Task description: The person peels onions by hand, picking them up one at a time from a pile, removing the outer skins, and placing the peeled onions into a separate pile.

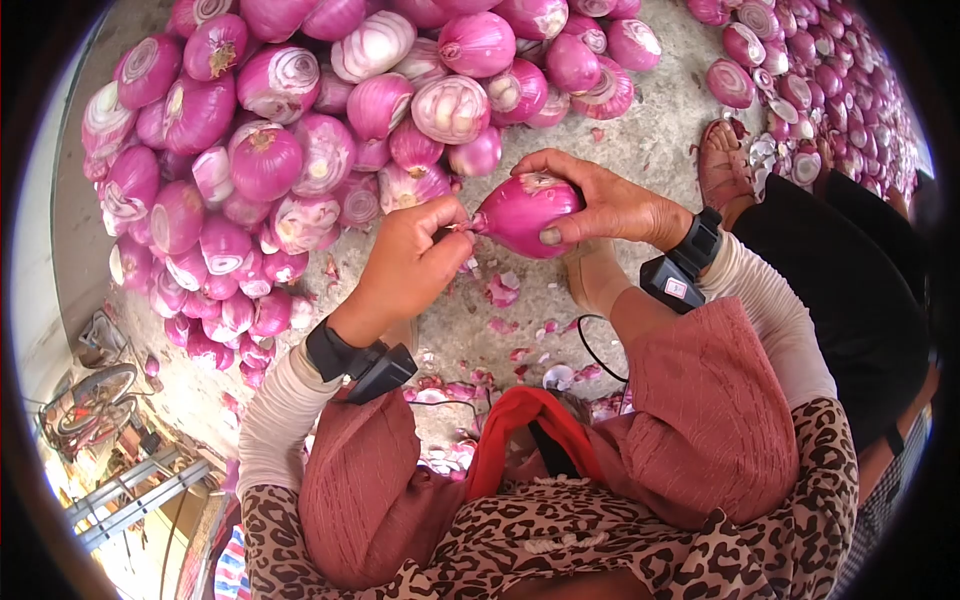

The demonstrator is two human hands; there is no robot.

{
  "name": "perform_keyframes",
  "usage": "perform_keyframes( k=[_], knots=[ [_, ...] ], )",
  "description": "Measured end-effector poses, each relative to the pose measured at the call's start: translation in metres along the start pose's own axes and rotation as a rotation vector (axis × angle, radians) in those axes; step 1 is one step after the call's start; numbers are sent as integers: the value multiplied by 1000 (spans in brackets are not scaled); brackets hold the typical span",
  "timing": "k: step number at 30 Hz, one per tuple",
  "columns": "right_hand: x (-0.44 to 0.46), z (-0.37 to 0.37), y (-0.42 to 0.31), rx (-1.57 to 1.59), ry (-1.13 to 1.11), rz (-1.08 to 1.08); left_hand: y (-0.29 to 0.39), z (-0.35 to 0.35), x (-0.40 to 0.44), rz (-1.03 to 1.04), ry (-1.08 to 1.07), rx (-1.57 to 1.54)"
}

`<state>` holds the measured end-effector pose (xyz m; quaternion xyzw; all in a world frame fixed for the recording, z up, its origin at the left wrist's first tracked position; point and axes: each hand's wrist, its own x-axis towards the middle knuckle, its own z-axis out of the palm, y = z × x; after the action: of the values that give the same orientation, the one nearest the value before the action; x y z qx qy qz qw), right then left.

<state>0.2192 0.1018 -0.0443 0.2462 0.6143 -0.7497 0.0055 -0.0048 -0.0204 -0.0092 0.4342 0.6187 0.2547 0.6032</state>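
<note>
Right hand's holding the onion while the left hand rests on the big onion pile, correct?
Not quite: the head view shows the left hand pinching the narrow tip of the onion, not resting on the pile. The right hand does hold it.

The held onion was magenta, I noticed; the trousers dusty rose, the top tan-and-black leopard print, the floor grey.
</note>
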Motion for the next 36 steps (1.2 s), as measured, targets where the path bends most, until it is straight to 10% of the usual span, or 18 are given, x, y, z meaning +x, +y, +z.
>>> perform_keyframes(
  k=[6,17,26,36],
  knots=[
    [0,-2,11,-2,-34,11,6,6,-1,316,119,422],
    [-23,-17,22,30,-161,70,-75,-10,4,29,-95,494],
    [-79,-78,59,634,414,174,-118,-3,1,166,-114,595],
    [-61,-158,55,1100,924,-262,-148,-12,-2,49,-116,492]
  ],
)
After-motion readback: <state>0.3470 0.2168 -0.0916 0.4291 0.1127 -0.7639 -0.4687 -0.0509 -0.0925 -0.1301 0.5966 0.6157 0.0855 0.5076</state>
